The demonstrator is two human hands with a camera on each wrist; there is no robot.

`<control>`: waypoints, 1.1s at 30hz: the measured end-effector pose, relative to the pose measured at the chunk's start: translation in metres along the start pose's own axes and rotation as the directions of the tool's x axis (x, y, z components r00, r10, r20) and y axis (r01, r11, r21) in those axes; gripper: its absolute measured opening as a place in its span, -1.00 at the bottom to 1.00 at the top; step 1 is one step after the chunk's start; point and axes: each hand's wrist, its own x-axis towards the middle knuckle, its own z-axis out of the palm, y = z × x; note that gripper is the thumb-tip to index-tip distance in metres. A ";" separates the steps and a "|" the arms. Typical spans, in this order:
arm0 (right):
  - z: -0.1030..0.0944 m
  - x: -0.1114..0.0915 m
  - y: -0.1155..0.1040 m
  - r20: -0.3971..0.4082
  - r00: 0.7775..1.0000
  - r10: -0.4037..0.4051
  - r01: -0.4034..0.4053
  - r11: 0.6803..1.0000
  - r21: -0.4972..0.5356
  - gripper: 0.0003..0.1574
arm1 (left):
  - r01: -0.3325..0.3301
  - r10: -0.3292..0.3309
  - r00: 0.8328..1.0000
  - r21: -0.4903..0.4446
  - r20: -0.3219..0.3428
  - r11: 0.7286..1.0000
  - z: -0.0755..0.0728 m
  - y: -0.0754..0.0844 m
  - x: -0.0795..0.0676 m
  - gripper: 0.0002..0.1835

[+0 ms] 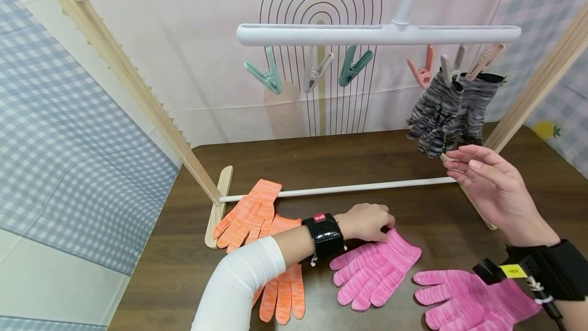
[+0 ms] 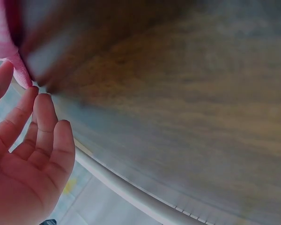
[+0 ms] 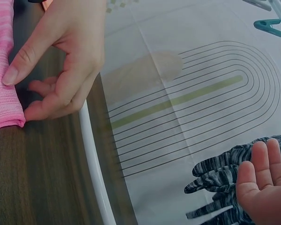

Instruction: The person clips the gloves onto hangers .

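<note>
My left hand (image 1: 367, 221) is at the cuff of a pink glove (image 1: 374, 272) lying on the table. In the right wrist view, its thumb (image 3: 25, 61) touches the cuff and its fingertips sit at the cuff's corner, with a gap between. My right hand (image 1: 498, 188) is raised, fingers loosely extended, just below a grey-black striped glove (image 1: 436, 111). A second grey-black glove (image 1: 478, 101) hangs behind it. Both are clipped by clothespins (image 1: 452, 68) under a white hanger (image 1: 376, 34). A second pink glove (image 1: 473, 300) lies partly beneath my right wrist in the head view.
Two orange gloves (image 1: 257, 203) lie at the left, partly covered by my left arm. Green clips (image 1: 271, 73), a grey clip (image 1: 317, 71) and a pink clip (image 1: 423, 68) hang without gloves. A wooden rack (image 1: 138, 86) with a low white bar (image 1: 349, 188) stands on the table.
</note>
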 end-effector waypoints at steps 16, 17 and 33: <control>0.006 0.002 0.000 -0.044 0.999 0.012 -0.016 0.995 -0.100 -0.47 | -0.024 0.024 0.999 -0.005 0.037 1.000 -0.004 0.002 -0.001 -0.65; 0.006 0.003 0.000 -0.050 0.999 0.010 -0.016 0.994 -0.113 -0.47 | -0.026 0.026 0.999 -0.006 0.040 1.000 -0.005 0.002 -0.001 -0.65; 0.030 0.027 0.001 -0.025 1.000 -0.014 0.007 0.965 -0.261 -0.50 | -0.026 0.027 0.999 -0.021 0.037 0.999 -0.002 0.002 0.001 -0.69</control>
